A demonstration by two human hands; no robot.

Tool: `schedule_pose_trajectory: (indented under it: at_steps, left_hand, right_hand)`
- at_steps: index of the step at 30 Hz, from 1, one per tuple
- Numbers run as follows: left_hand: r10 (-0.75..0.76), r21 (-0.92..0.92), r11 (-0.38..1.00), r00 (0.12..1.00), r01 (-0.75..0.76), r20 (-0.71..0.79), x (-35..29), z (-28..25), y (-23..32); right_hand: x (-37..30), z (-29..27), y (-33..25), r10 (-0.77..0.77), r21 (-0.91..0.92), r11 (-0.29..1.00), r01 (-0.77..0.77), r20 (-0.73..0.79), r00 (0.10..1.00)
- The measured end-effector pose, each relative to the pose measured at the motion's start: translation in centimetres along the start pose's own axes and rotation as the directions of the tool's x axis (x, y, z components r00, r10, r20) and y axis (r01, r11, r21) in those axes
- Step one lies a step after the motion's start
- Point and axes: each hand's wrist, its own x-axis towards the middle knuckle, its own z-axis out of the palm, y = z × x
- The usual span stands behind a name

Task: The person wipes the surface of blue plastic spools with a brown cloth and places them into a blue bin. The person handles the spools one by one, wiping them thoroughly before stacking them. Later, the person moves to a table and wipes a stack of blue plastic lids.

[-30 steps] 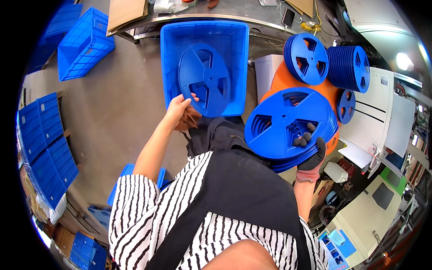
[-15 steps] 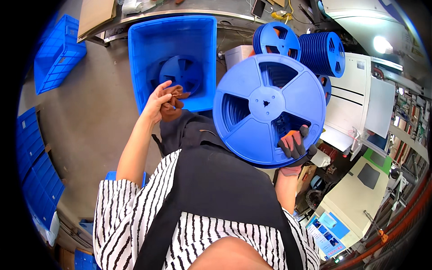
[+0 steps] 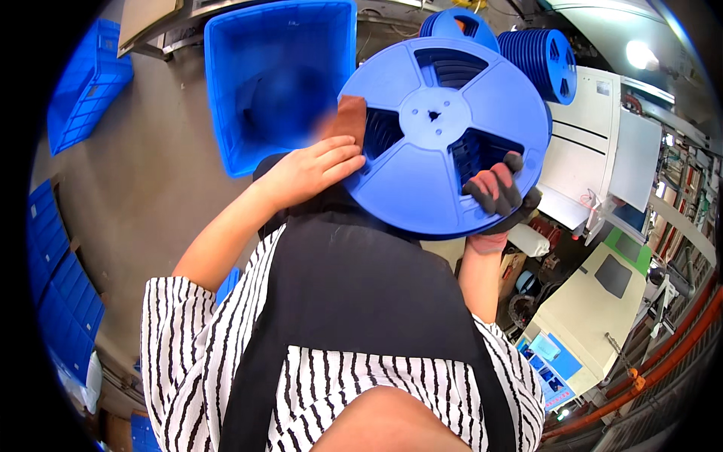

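Observation:
A stack of large blue plastic reels (image 3: 433, 117) is held in front of my apron, its top face turned up toward me. My right hand (image 3: 493, 192), in a grey and pink glove, grips the stack at its lower right, fingers hooked through one of the openings. At the left rim, my bare left hand (image 3: 324, 166) presses a brown cloth (image 3: 352, 120) against the reels. Its fingers lie together over the cloth, which partly covers the left opening. Beyond that hand stands a deep blue bin (image 3: 282, 45) with a dark blue reel, blurred, at its bottom.
More blue reel stacks (image 3: 538, 64) stand behind the held one, at the far right. White cabinets (image 3: 580, 143) and a cream machine (image 3: 587, 301) line the right. Blue crates (image 3: 90, 83) stand on the floor at left, and a metal-edged table (image 3: 181, 26) runs along the back.
My left hand has moved right with the brown cloth, from over the bin onto the reels' left rim. The reel stack sits slightly higher in view, still in my right hand.

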Motion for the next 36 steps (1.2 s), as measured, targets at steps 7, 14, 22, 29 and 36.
schedule_pose_trajectory:
  at_steps: [7,14,22,29,36]
  left_hand:
    - [-0.052,-0.181,0.982,0.998,0.045,-0.033,-1.2,0.1,1.0]
    - [-0.835,-0.909,-0.110,0.459,0.401,0.304,-4.0,-2.2,0.5]
    - [-0.874,-0.938,-0.337,0.396,-0.078,0.281,-13.3,0.3,-5.5]
    - [-0.880,-0.931,-0.350,0.379,-0.108,0.286,-15.1,0.5,-6.2]
    - [-0.945,-0.957,-0.162,0.242,0.242,0.222,-14.3,3.7,-10.2]
  right_hand:
    - [2.1,-0.6,-0.6,0.146,0.115,0.979,-0.168,0.178,0.973]
    - [1.1,-1.7,-0.7,0.136,-0.201,0.962,-0.184,-0.232,0.963]
    - [-0.4,-3.6,0.0,0.115,-0.147,0.974,-0.173,-0.337,0.934]
    - [-0.5,-4.4,-0.2,0.108,-0.184,0.963,-0.197,-0.404,0.908]
    - [-0.7,-4.4,0.1,0.083,-0.187,0.965,-0.186,-0.453,0.888]
